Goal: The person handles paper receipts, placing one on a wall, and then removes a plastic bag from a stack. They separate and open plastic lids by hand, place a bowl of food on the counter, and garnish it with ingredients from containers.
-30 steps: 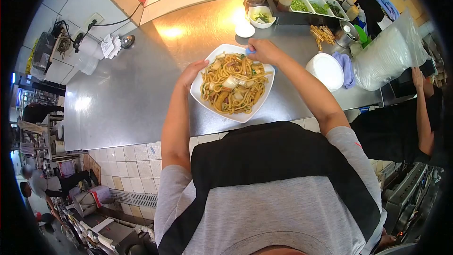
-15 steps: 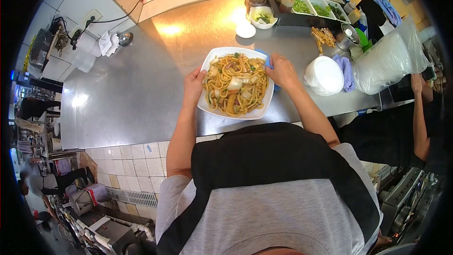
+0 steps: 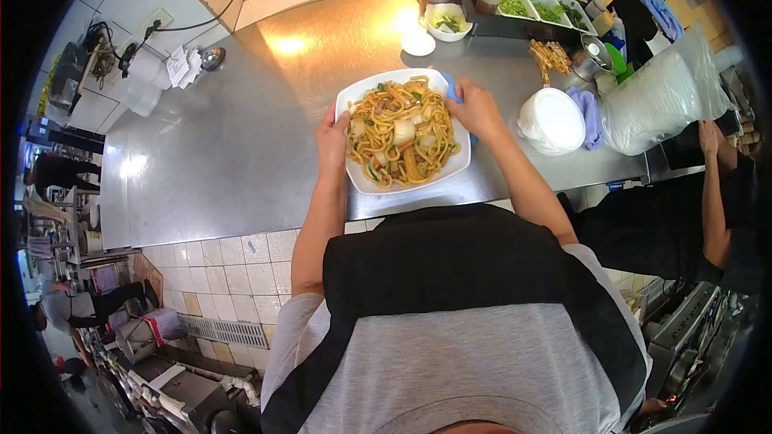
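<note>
A white square plate (image 3: 406,188) heaped with thick fried noodles (image 3: 402,130) is over the near edge of the steel counter, right in front of me. My left hand (image 3: 330,141) grips its left rim, the thumb on top and the other fingers mostly hidden beneath. At the upper right rim, my right hand (image 3: 477,109) is closed on a blue cloth (image 3: 453,88) pressed against the plate. Cabbage pieces and bits of green show among the noodles. Whether the plate's underside touches the counter, I cannot tell.
Beyond the plate on the steel counter (image 3: 217,169) stand a small white dish (image 3: 417,42) and a white bowl of greens (image 3: 448,22). To the right are a topping rack (image 3: 531,26), stacked white containers (image 3: 553,122) and a purple cloth (image 3: 593,116). A co-worker's arm (image 3: 712,193) is at far right.
The plate has turned a little counterclockwise, its upper left corner swinging left and down. Both hands keep their hold and have shifted slightly.
</note>
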Action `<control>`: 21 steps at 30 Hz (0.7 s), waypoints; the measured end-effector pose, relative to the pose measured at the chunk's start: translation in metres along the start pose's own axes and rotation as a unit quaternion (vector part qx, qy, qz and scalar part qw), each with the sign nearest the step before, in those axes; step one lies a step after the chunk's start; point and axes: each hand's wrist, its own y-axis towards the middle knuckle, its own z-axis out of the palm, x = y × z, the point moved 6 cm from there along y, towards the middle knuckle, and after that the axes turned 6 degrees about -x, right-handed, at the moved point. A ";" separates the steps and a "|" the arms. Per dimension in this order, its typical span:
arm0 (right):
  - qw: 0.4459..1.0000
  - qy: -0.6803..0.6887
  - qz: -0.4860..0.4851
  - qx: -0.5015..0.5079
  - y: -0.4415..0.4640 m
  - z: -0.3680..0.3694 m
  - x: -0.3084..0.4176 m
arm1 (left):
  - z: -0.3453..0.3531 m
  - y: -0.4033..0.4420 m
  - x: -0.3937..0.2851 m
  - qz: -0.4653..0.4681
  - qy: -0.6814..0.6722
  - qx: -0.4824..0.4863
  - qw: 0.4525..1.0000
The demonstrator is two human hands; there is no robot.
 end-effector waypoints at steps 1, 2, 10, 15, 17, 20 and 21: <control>1.000 -0.006 0.004 -0.007 -0.011 -0.002 0.000 | -0.001 -0.006 -0.002 0.005 -0.008 -0.014 1.000; 1.000 -0.012 0.009 -0.016 -0.021 -0.004 -0.001 | 0.000 -0.012 -0.005 0.011 -0.016 -0.028 0.999; 1.000 0.009 0.012 0.022 -0.042 -0.016 -0.010 | -0.001 -0.028 -0.001 0.020 -0.091 -0.061 0.994; 0.996 0.065 -0.054 -0.028 -0.033 -0.025 0.002 | -0.001 -0.029 0.003 0.023 -0.110 -0.064 0.992; 0.995 0.064 -0.074 -0.033 -0.022 -0.023 0.006 | -0.002 -0.027 0.005 0.024 -0.096 -0.057 0.993; 0.990 0.042 -0.131 -0.042 0.000 -0.017 0.017 | -0.003 -0.023 0.004 0.030 -0.064 -0.047 0.996; 0.986 0.031 -0.161 -0.043 0.010 -0.012 0.020 | -0.004 -0.021 0.003 0.034 -0.050 -0.043 0.997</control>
